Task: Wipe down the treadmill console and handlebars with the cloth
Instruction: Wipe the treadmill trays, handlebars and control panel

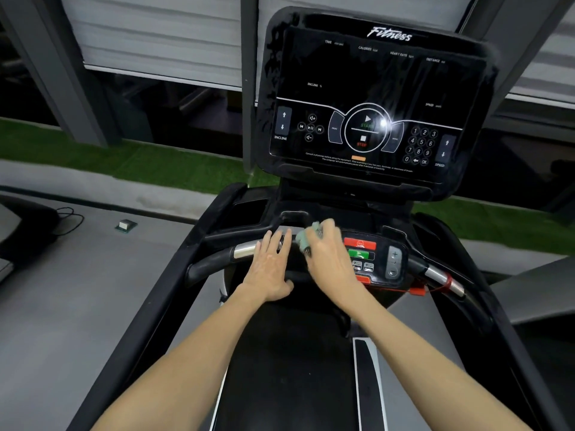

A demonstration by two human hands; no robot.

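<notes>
The black treadmill console (pixel 373 98) stands ahead with its dark screen and printed buttons. Below it runs the curved front handlebar (pixel 217 259), black with a silver grip section. My left hand (pixel 270 265) lies flat on the bar's middle, fingers spread, holding nothing. My right hand (pixel 326 253) presses a bunched pale green cloth (pixel 306 236) against the centre of the bar, just left of the small control panel (pixel 373 259) with red and green buttons. Most of the cloth is hidden under my fingers.
A red safety clip and cord (pixel 418 290) hang at the right silver grip (pixel 445 279). The black running belt (pixel 289 368) lies below my arms. To the left are grey floor, a cable (pixel 70 219) and a small box (pixel 126 225). Green turf runs behind.
</notes>
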